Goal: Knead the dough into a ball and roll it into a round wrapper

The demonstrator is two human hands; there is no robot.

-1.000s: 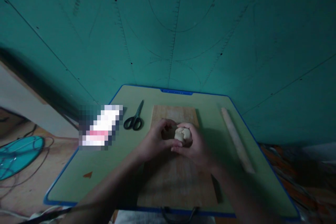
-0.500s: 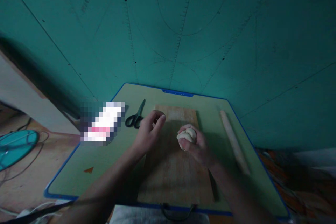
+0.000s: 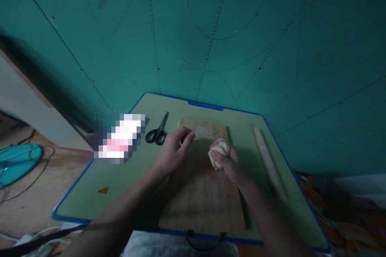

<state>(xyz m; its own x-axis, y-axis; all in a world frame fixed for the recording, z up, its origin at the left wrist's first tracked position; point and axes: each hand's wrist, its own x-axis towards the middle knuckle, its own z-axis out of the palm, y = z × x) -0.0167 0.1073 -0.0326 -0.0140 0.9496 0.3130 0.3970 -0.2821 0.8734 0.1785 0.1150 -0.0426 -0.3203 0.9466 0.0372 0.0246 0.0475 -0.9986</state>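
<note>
My right hand (image 3: 232,162) is wrapped round a pale lump of dough (image 3: 219,155), thumb pressed into its folded, creased surface. It holds the dough over the wooden cutting board (image 3: 205,204), whose top shows whitish flour-like marks. Left of the dough, apart from it, my left hand (image 3: 178,144) hovers by the board's left edge. Its fingers are curled in, with the thumb close to the index finger, and nothing shows between them. Black-handled scissors (image 3: 158,131) lie just beyond that hand, blades pointing away.
A rolling pin (image 3: 269,162) lies right of the board on the blue-edged table (image 3: 126,182). A blurred-out bright object (image 3: 122,138) sits at the left edge. Nearer is a small orange-brown triangular piece (image 3: 103,190). A green wall (image 3: 205,40) rises behind the table.
My right hand has shifted slightly right with the dough and turned it a little. My left hand has moved slightly right. The whole view has shifted a little too.
</note>
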